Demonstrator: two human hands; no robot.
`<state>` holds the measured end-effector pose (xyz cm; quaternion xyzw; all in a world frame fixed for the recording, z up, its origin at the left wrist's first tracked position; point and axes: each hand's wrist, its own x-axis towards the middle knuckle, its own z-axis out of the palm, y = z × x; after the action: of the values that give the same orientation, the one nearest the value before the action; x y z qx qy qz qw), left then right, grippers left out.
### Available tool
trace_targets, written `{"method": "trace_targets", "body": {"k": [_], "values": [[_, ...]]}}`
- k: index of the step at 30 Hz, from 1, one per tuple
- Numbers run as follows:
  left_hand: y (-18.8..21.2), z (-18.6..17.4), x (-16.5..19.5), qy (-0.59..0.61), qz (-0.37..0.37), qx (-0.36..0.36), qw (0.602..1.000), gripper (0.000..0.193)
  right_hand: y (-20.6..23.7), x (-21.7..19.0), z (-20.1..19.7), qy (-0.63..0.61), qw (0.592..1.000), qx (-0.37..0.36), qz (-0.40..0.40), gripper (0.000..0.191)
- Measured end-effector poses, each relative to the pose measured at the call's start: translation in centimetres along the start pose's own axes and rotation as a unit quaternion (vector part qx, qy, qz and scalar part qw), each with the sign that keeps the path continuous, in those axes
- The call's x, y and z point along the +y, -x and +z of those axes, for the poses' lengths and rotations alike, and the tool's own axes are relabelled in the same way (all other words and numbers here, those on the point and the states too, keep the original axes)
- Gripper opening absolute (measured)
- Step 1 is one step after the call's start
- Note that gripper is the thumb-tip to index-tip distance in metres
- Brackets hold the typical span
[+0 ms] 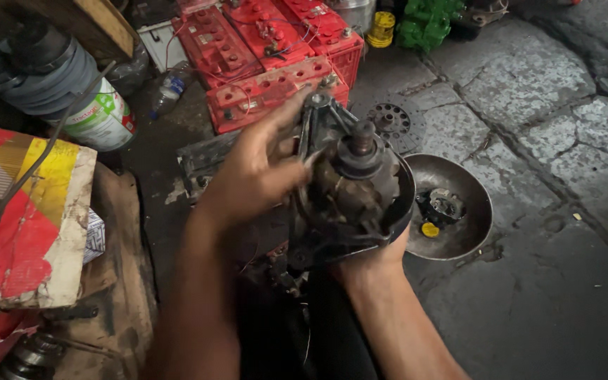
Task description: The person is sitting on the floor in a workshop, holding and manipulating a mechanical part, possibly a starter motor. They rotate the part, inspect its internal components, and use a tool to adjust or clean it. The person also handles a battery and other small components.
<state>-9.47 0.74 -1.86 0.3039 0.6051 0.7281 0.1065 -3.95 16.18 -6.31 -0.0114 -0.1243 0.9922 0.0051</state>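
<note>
Holding: both hands carry a greasy motor assembly point(353, 190), dark metal with a shaft stub pointing up toward the camera.
Left hand point(258, 172): fingers spread and pressed over the housing's near flank, thumb along its edge, likely to steady it.
Right hand point(381, 252): cupped under the housing; its fingers are hidden behind the metal, so I cannot tell how they close.
Why so held: raised off the ground and tilted, the shaft end faces the eyes for a look.
Beyond the left fingertips: 4 red batteries point(276, 56), boxy, with cap rows and thin wires.
Right of the right palm: a round metal bowl point(473, 211) holding small parts and 1 yellow cap.
Left of the left wrist: a torn red and yellow carton point(33, 218); above it, a white tub point(103, 119) with a green and red label.
</note>
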Motion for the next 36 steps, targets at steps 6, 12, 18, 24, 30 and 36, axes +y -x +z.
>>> {"method": "trace_targets", "body": {"k": [6,12,18,24,30,36], "values": [[-0.1,-0.1,0.9,-0.051,-0.074,0.002,0.996,0.102,0.1,0.0,-0.7,0.044,0.999,0.013,-0.011,0.048],[-0.1,0.9,1.5,-0.082,-0.079,0.05,0.992,0.097,0.0,0.2,-1.5,0.048,0.998,0.038,-0.028,0.038],[0.5,1.9,1.7,-0.233,-0.068,0.116,0.963,0.07,0.0,0.0,-1.4,0.018,1.0,0.004,-0.002,0.041],[0.4,2.0,0.8,-0.468,0.086,0.189,0.859,0.033,0.0,0.0,-0.8,-0.021,0.999,0.001,0.029,0.046],[-0.1,1.2,-0.5,-0.255,0.083,0.316,0.91,0.021,0.2,0.0,-1.0,-0.027,0.998,-0.053,0.029,0.047],[-0.3,0.5,-1.0,-0.177,0.056,0.327,0.927,0.016,0.1,0.0,-0.9,-0.056,0.996,-0.052,0.052,0.051]]}}
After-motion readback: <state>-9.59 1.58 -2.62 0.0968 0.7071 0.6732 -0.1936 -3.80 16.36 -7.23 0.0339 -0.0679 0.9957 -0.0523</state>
